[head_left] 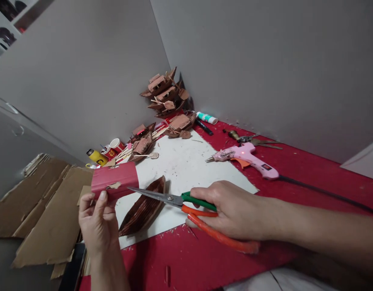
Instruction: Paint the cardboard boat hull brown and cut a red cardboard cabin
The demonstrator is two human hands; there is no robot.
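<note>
My left hand [98, 218] pinches the lower edge of a bent piece of red card [115, 177], held up at the left. The card has a torn patch of bare brown near its lower edge and a small notch at the top. In my right hand [231, 210] is a pair of scissors [170, 198] with one green and one orange handle. Their blades look closed, and the tips point left at the card's right side; I cannot tell if they touch it. Beneath the blades, a brown model boat hull [144, 208] lies on a white sheet [186, 161].
A pink glue gun [247, 157] lies on the red tabletop [307, 173], its cable running right. Finished model boats [162, 93] are stacked in the back corner. Flat cardboard [50, 214] leans at the left. Paper cups [116, 144] and a yellow bottle [97, 157] stand beyond the card.
</note>
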